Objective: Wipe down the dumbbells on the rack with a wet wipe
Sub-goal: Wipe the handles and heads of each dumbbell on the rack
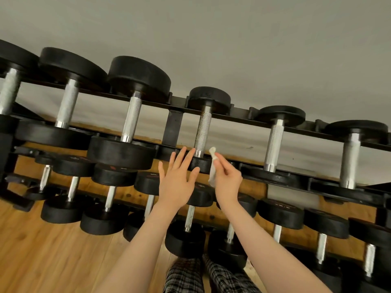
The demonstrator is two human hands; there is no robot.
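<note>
on the top tier of the black dumbbell rack (174, 125), a small dumbbell (203, 132) sits between both hands. left hand (178, 178) is spread flat, fingertips at its near head. right hand (227, 180) pinches a crumpled wet wipe (212, 166) just beside its knurled handle.

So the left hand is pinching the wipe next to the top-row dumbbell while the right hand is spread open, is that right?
Not quite: the hands are swapped. The head view shows the right hand pinching the wipe next to the top-row dumbbell, while the left hand is spread open.
</note>
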